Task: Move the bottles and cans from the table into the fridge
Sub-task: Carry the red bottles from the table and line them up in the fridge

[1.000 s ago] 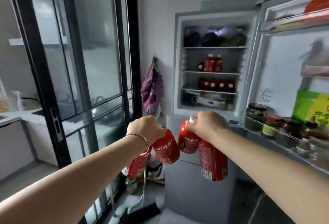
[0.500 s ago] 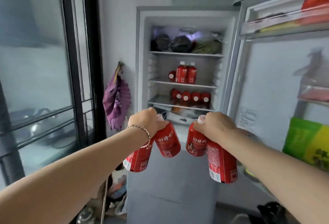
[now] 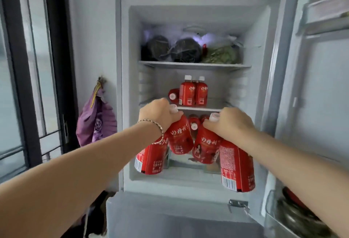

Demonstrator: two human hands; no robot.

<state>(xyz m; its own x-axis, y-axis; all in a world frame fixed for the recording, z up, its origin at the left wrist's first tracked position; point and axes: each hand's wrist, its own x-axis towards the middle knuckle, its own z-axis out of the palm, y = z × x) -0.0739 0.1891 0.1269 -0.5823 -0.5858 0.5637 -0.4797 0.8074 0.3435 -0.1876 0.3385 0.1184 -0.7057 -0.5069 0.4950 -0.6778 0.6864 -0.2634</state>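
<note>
My left hand (image 3: pixel 160 114) clenched round two red plastic white-capped bottles (image 3: pixel 180 137); right hand (image 3: pixel 229 124) clenched round second red pair (image 3: pixel 237 167). Open white fridge (image 3: pixel 124 86) at 12 o'clock.

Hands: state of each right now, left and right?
Left hand: closed, holding two red bottles by the necks.
Right hand: closed, holding two more red bottles by the necks.

Quick tally: four red plastic bottles with white caps (image 3: pixel 180 137), two in the left hand (image 3: pixel 158 114), two in the right hand (image 3: pixel 230 124). Three more red bottles (image 3: pixel 187 92) on the middle shelf (image 3: pixel 200 109). Up on the top shelf (image 3: pixel 194 65), two dark bagged bundles (image 3: pixel 157 48) and one green bundle (image 3: pixel 221 54).
</note>
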